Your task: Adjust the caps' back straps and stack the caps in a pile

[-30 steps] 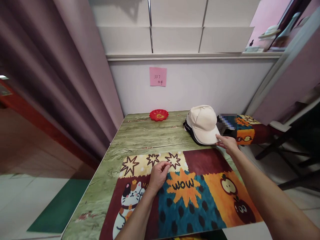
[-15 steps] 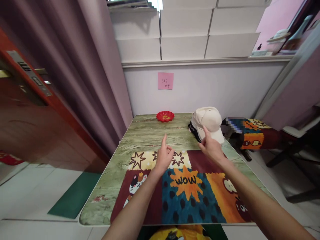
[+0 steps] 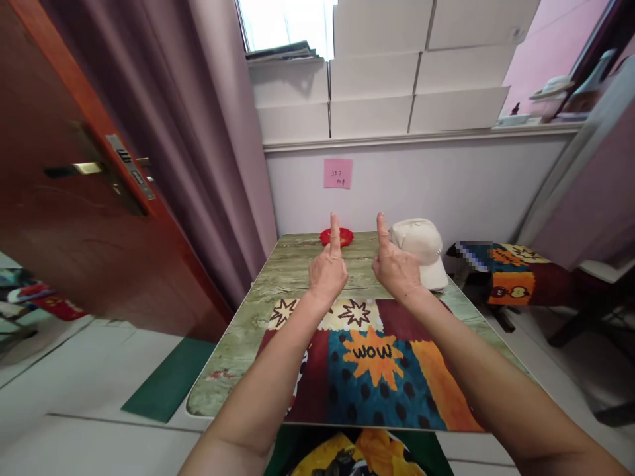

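Note:
Both hands are raised over the table (image 3: 233, 317), each with its index finger stretched up and the other fingers curled in. My left hand (image 3: 330, 264) holds nothing and partly covers the red scalloped dish (image 3: 347, 238) at the table's back edge. My right hand (image 3: 397, 264), also without anything in it, is in front of the left part of the cream cap (image 3: 421, 244). Below the hands lies a colourful mat (image 3: 367, 390) with "WOW" on an orange burst; my forearms hide parts of it.
A pink note (image 3: 338, 174) is stuck on the wall behind the table. To the left are a purple curtain (image 3: 198, 132) and a brown door (image 3: 64, 198). At the right is another surface with a similar patterned mat (image 3: 516, 277). Green material (image 3: 169, 380) lies on the floor.
Both hands have risen and drawn closer together, their index fingers now more upright. My right hand has moved left, off the cap's middle. The view has tilted up and shifted left.

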Action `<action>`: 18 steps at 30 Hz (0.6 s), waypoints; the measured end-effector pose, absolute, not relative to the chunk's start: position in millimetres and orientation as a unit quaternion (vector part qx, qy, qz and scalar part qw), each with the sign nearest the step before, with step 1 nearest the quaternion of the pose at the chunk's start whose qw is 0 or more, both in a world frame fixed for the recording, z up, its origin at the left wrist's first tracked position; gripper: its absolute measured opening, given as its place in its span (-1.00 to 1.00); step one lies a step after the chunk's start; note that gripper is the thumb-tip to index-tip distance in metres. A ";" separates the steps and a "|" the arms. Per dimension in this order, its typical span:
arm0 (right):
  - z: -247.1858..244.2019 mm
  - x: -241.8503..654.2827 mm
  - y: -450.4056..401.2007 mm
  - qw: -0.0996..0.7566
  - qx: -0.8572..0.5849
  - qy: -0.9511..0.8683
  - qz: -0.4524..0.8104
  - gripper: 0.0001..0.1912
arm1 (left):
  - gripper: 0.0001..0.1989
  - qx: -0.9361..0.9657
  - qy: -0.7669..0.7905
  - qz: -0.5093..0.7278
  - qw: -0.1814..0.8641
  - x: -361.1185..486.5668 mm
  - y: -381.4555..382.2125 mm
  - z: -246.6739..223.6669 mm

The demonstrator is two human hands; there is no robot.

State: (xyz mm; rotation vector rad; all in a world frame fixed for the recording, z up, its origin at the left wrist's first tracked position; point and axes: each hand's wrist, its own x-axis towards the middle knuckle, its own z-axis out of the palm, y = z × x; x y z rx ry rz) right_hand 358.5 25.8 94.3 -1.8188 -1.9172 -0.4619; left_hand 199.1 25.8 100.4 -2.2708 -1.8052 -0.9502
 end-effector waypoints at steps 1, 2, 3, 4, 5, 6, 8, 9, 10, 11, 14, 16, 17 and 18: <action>95.3 357.8 24.5 0.224 -0.661 -0.696 -0.170 0.03 | -0.01 -0.743 -0.593 -0.305 0.052 199.0 24.8 99.7; 96.1 357.2 23.2 0.221 -0.661 -0.696 -0.171 0.04 | -0.01 -0.742 -0.596 -0.301 0.057 199.0 23.8 98.8; 96.8 356.7 21.8 0.220 -0.661 -0.697 -0.171 0.04 | -0.01 -0.741 -0.598 -0.298 0.060 198.9 22.8 97.9; 97.4 356.4 20.6 0.220 -0.661 -0.697 -0.172 0.05 | 0.00 -0.740 -0.601 -0.296 0.061 198.8 21.6 97.3; 98.0 356.3 19.4 0.220 -0.660 -0.697 -0.174 0.05 | 0.00 -0.738 -0.603 -0.294 0.062 198.5 20.4 96.9; 98.6 356.4 18.5 0.221 -0.660 -0.696 -0.176 0.05 | 0.01 -0.738 -0.605 -0.294 0.063 198.2 19.1 96.9; 99.7 357.4 17.3 0.223 -0.661 -0.694 -0.178 0.05 | 0.02 -0.736 -0.605 -0.297 0.064 197.5 16.6 97.8; 100.1 358.0 16.9 0.223 -0.662 -0.693 -0.179 0.06 | 0.02 -0.735 -0.605 -0.299 0.064 197.2 15.3 98.4; 100.4 358.8 16.6 0.224 -0.662 -0.693 -0.179 0.06 | 0.03 -0.734 -0.606 -0.300 0.064 197.0 14.1 99.1; 100.6 359.4 16.4 0.224 -0.662 -0.692 -0.179 0.06 | 0.03 -0.734 -0.606 -0.300 0.063 196.9 12.9 99.7; 100.8 360.6 15.0 0.225 -0.660 -0.694 -0.180 0.07 | 0.03 -0.735 -0.606 -0.299 0.061 197.4 10.1 100.2; 100.6 360.9 13.0 0.222 -0.660 -0.695 -0.178 0.08 | 0.03 -0.735 -0.606 -0.298 0.062 197.9 8.9 99.3; 100.4 361.0 11.7 0.219 -0.662 -0.695 -0.177 0.08 | 0.03 -0.735 -0.605 -0.298 0.063 198.2 8.4 98.5; 100.2 361.2 10.2 0.216 -0.663 -0.695 -0.175 0.08 | 0.02 -0.736 -0.605 -0.298 0.064 198.5 7.9 97.7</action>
